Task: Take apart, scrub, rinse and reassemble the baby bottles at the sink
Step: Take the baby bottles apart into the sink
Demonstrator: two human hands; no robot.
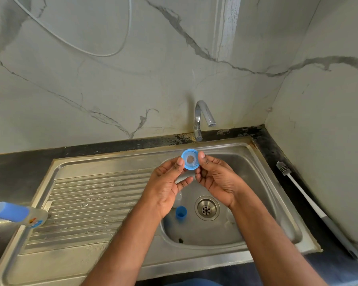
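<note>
Head view: a round blue plastic bottle collar [190, 161] is pinched over the stainless steel sink basin [256, 182] between left hand [167, 185] and right hand [217, 180], and should be gripped by its rim, nipple eased out squarely.

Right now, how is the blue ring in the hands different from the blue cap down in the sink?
The blue ring is held up between both hands, the left hand and the right hand; the blue cap lies loose in the sink. The ring looks flat and wide; the cap looks taller and narrower. Both are blue plastic.
</note>
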